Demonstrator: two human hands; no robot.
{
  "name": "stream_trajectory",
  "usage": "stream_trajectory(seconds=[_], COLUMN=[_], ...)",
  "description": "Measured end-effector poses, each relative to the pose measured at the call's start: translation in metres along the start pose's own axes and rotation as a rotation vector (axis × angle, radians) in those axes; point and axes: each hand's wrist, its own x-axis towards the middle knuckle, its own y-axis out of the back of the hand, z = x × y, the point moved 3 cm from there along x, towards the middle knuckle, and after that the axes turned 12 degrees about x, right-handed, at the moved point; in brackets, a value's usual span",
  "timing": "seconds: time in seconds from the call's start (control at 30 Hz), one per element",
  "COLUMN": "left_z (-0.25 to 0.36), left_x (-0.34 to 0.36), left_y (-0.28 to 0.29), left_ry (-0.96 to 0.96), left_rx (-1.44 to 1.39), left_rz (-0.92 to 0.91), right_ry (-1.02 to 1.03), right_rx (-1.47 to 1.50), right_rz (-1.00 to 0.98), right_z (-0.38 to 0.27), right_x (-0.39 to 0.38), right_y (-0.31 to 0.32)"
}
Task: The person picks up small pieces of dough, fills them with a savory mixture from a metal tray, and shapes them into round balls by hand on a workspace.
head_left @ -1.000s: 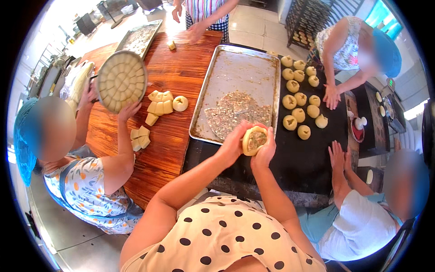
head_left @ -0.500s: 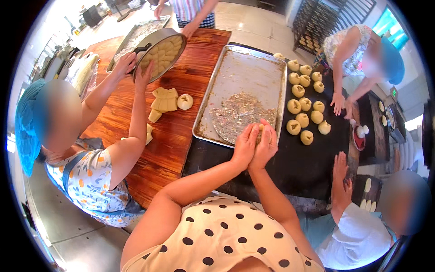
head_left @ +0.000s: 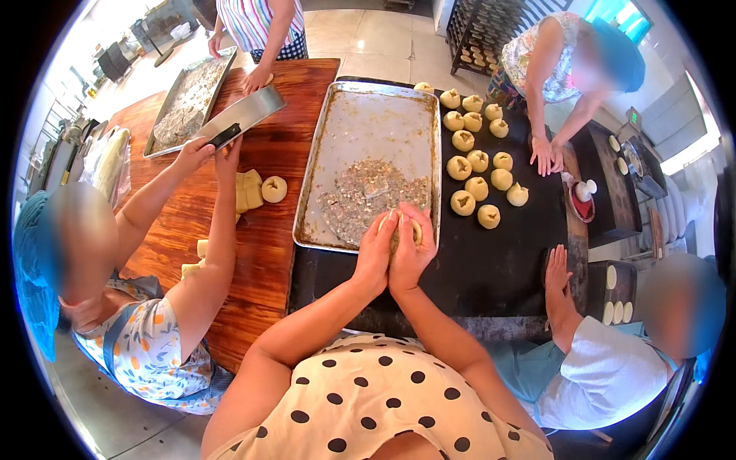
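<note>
My left hand (head_left: 378,251) and my right hand (head_left: 414,253) are cupped together, closed around a dough bun (head_left: 416,232) whose pale rim shows between the fingers. Most of the bun is hidden by the palms. Both hands are over the near edge of a metal tray (head_left: 307,184). A flattened heap of crumbly filling (head_left: 368,192) with light bits lies in the tray's near half. To the right, on the black worktop (head_left: 376,300), several filled dough buns (head_left: 477,161) stand in loose rows, some with open, pleated tops.
On the left a person tilts a round metal pan (head_left: 245,115) above the wooden table (head_left: 261,307), near dough pieces (head_left: 248,192) and a bun (head_left: 274,189). A second filling tray (head_left: 157,149) lies beyond. Other people's hands (head_left: 546,156) rest at the worktop's right side, near a red-filled dish (head_left: 583,205).
The whole view has shifted, so the tray and buns appear farther left. More of the bun shows between my hands. The person on the left has tipped the pan, hiding its dough pieces.
</note>
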Motion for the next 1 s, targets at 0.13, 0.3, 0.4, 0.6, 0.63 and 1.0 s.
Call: stream_trajectory(seconds=[0.13, 0.3, 0.4, 0.6, 0.63, 1.0], left_z=[0.001, 0.022, 0.014, 0.033, 0.030, 0.015], left_x=[0.005, 0.006, 0.006, 0.014, 0.014, 0.001], left_y=[0.003, 0.004, 0.004, -0.013, -0.010, -0.001], left_ry=[0.003, 0.056, -0.029, -0.214, -0.063, -0.108], left_rx=[0.025, 0.207, 0.488, 0.938, 0.605, 0.322], left_rz=[-0.040, -0.064, -0.016, -0.068, -0.133, -0.070], right_ry=[-0.092, -0.419, -0.061, -0.131, -0.240, 0.135], right_rx=[0.006, 0.204, -0.150, 0.096, 0.254, -0.209], right_rz=[-0.029, -0.051, -0.189, 0.031, 0.112, -0.186], right_z=[-0.006, -0.017, -0.031, -0.028, -0.027, -0.039], right_x=[-0.002, 0.007, -0.001, 0.007, 0.008, 0.001], right_y=[0.001, 0.007, 0.004, 0.006, 0.006, -0.003])
